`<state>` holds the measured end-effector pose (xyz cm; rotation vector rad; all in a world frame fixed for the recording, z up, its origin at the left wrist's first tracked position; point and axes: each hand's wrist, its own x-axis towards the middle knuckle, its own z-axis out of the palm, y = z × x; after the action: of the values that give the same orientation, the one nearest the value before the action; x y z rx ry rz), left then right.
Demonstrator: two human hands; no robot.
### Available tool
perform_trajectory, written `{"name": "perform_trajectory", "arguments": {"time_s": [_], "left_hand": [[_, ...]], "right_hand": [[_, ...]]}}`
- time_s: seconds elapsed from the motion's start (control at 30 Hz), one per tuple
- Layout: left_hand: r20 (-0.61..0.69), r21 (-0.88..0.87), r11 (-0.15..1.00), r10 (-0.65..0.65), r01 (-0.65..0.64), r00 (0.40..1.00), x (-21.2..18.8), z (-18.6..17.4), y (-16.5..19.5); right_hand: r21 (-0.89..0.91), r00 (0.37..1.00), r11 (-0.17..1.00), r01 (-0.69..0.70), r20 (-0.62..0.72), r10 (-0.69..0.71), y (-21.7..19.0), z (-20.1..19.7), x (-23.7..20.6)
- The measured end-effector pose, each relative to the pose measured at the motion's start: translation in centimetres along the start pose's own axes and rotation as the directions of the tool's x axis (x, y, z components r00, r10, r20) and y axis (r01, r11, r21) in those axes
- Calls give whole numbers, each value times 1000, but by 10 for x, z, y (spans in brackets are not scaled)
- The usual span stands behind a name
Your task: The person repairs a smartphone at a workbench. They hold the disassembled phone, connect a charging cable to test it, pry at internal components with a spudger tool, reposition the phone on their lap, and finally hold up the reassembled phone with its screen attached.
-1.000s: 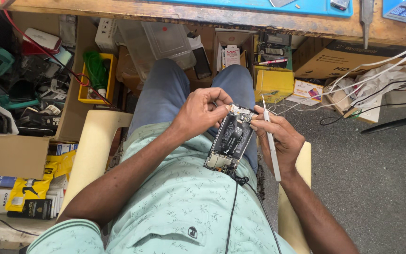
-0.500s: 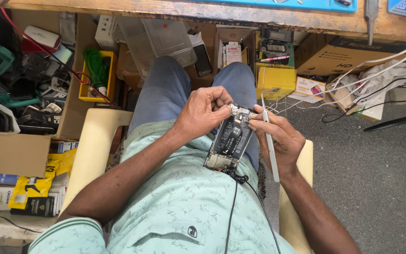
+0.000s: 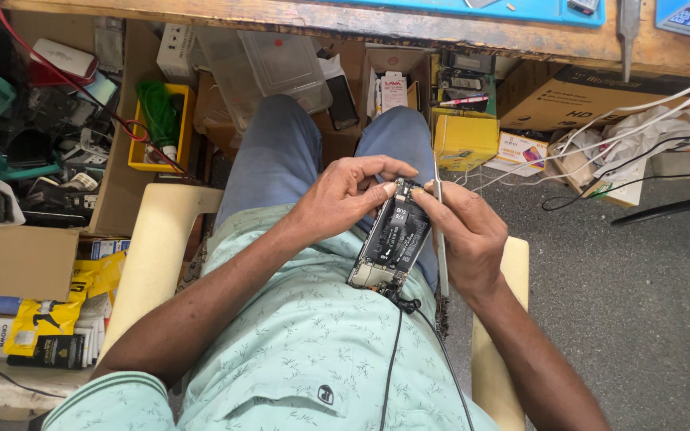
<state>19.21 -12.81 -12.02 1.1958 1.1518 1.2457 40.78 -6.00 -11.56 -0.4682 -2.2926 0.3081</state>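
Observation:
An opened phone [image 3: 391, 238] with its back off and dark circuit parts showing rests over my lap, tilted toward me. My left hand [image 3: 343, 196] grips its upper left edge, fingertips on the top corner. My right hand [image 3: 463, 234] supports the phone's right side and also pinches a thin metal tool [image 3: 440, 239] that runs upright along my palm. A black cable [image 3: 397, 343] hangs from the phone's bottom end down over my green shirt.
I sit on a cream plastic chair [image 3: 153, 255] under a wooden bench edge [image 3: 305, 17]. Cardboard boxes of electronics scrap [image 3: 37, 152], a yellow bin [image 3: 157, 128] and a yellow box [image 3: 463, 140] crowd the floor ahead and left. Grey floor with white wires [image 3: 640, 120] lies right.
My hands and the phone have stayed nearly in place. The thin tool in my right hand has swung from a slant to nearly upright, closer to the phone's right edge.

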Motion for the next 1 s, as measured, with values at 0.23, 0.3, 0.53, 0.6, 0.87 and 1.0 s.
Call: {"name": "perform_trajectory", "arguments": {"time_s": [0.23,0.3,0.53,0.6,0.87,1.0], "left_hand": [[-30,111,993,30,-27,999,-3,0,2],[-45,143,990,11,-4,999,-3,1,2],[-34,51,999,2,0,999,0,1,-2],[-33,39,999,1,0,999,1,1,-2],[-41,39,999,15,-14,999,1,2,-3],[-37,40,999,14,-13,999,1,1,-4]], "right_hand": [[-48,999,998,-26,34,27,-5,2,-1],[-56,999,998,-31,40,34,-6,2,-1],[-60,998,997,-43,47,46,-4,2,0],[-54,997,997,-58,46,61,-3,2,0],[-73,998,997,4,62,1,3,0,3],[-63,992,995,73,105,-66,9,-5,4]]}}
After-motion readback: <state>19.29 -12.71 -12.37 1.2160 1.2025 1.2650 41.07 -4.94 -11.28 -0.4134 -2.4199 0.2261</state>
